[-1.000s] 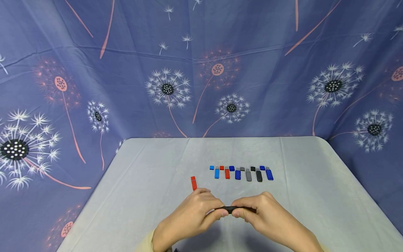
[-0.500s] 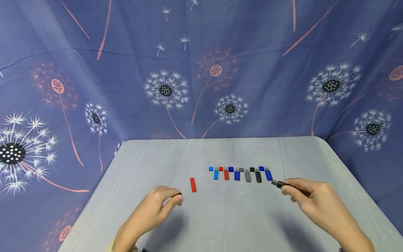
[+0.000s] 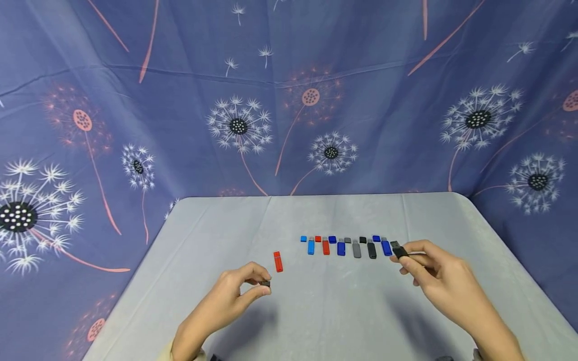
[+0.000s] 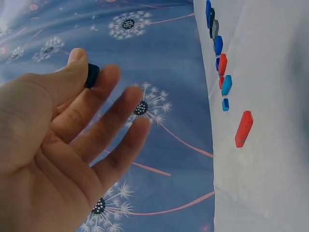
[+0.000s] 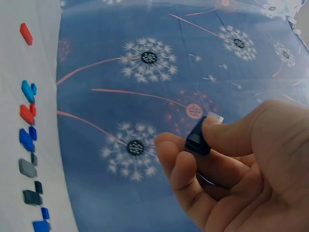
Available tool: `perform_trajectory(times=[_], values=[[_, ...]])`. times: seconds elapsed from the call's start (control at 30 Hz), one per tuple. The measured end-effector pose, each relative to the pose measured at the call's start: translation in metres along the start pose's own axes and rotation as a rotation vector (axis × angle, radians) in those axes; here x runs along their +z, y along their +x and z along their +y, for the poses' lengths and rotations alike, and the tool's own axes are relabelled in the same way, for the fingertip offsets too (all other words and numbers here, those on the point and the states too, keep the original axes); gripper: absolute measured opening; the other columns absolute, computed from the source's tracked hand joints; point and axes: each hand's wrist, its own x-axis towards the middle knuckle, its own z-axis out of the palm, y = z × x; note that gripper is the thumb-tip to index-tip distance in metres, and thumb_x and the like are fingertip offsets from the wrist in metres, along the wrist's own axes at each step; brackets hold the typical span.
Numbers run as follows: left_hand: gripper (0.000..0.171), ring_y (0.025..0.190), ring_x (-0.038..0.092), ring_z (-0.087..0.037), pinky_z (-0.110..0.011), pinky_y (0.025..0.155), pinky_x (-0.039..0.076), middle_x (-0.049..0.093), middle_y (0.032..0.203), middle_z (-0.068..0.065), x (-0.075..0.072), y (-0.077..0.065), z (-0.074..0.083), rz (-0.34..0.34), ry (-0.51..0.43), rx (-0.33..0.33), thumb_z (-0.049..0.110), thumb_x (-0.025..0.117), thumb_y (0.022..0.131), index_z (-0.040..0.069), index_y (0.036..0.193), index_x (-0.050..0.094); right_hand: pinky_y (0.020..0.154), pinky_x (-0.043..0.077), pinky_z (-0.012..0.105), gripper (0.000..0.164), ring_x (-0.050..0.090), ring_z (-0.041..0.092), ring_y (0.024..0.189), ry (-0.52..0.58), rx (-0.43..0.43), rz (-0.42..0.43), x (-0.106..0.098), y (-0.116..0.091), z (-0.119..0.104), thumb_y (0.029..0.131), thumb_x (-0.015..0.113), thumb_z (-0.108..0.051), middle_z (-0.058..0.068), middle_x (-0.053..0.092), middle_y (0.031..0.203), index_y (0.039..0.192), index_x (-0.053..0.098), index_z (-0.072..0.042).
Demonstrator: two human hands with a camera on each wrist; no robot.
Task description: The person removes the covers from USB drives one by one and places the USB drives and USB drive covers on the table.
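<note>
My right hand [image 3: 444, 281] pinches a black USB stick [image 3: 399, 250] by its body, the bare metal plug pointing up and away, just right of the row's last blue stick [image 3: 386, 246]. Between thumb and forefinger my left hand [image 3: 228, 296] holds a small black cap [image 4: 92, 76] above the table. A capped red USB stick [image 3: 278, 261] lies just beyond the left fingertips, apart from them. In the right wrist view the black stick [image 5: 197, 140] is partly covered by the thumb.
On the table [image 3: 217, 225] runs a row of uncapped sticks: light blue [image 3: 311, 246], red [image 3: 325, 246], blue [image 3: 340, 247], grey [image 3: 356, 249] and black [image 3: 372, 249]. A small cap lies at the upper left of each. A patterned cloth [image 3: 280, 125] hangs behind.
My hands were together on the black stick. They have moved apart, the cap coming off into the left hand and the stick going right; its plug now tilts upward.
</note>
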Motion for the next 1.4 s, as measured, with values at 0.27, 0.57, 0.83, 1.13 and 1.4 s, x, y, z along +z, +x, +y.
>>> perform_trajectory(times=[0.27,0.57,0.83,1.13,1.4], values=[[0.011,0.096,0.068,-0.004,-0.027,0.076,0.056,0.073,0.1,0.019,0.001,0.011,-0.001,0.053,0.0,-0.023,0.025,0.073,0.097,0.03,0.106,0.07,0.062,0.054,0.022,0.017,0.067,0.008,0.069,0.12,0.083,0.003,0.012,0.01,0.003,0.1,0.07,-0.024,0.002,0.076,0.094,0.111,0.072,-0.01],[0.021,0.087,0.067,-0.004,-0.022,0.071,0.055,0.074,0.101,0.011,0.001,0.021,-0.014,0.159,0.011,0.127,0.008,0.077,0.091,0.022,0.106,0.077,0.057,0.048,0.026,0.032,0.064,0.01,0.068,0.094,0.211,-0.003,0.015,0.02,0.011,0.099,0.07,-0.038,0.003,0.075,0.093,0.116,0.075,-0.011],[0.032,0.082,0.065,-0.006,-0.02,0.067,0.054,0.073,0.1,0.003,-0.002,0.027,-0.022,0.212,0.036,0.137,0.003,0.077,0.088,0.011,0.119,0.078,0.054,0.045,0.027,0.033,0.062,0.013,0.064,0.087,0.193,0.032,0.021,0.029,0.013,0.099,0.07,-0.038,0.002,0.07,0.08,0.115,0.076,-0.01],[0.02,0.086,0.075,-0.012,-0.031,0.077,0.062,0.076,0.094,0.004,-0.01,0.039,-0.024,0.333,-0.012,-0.027,0.008,0.085,0.082,0.016,0.096,0.074,0.057,0.047,0.027,0.033,0.062,0.012,0.068,0.121,0.201,0.017,0.029,0.039,0.015,0.099,0.07,-0.037,0.008,0.074,0.093,0.118,0.076,-0.01],[0.016,0.092,0.075,-0.014,-0.037,0.084,0.061,0.08,0.095,0.003,-0.015,0.055,-0.032,0.405,0.014,-0.112,0.013,0.085,0.084,0.013,0.099,0.081,0.066,0.054,0.024,0.036,0.066,0.005,0.075,0.216,0.244,0.005,0.041,0.048,0.017,0.096,0.075,-0.034,0.008,0.076,0.103,0.12,0.076,-0.008]])
